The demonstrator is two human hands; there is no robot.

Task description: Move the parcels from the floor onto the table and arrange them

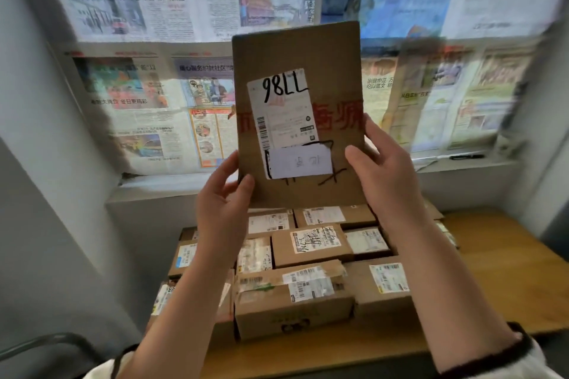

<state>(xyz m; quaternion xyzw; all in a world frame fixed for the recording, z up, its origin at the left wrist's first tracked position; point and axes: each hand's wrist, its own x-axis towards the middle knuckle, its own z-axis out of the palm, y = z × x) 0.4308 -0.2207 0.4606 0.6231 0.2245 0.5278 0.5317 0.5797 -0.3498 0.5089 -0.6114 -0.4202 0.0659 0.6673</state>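
I held one flat parcel (295, 120) up, my left hand (224, 197) gripping its lower left edge and my right hand (385, 169) its lower right. Below my hands, at least nine parcels (311, 244) sat packed on the table (492, 271); my forearms hid some.

Matt brown cardboard parcel (297, 114), white paper label (281, 108); smooth wooden table (492, 280); newspaper-covered window (184, 40).
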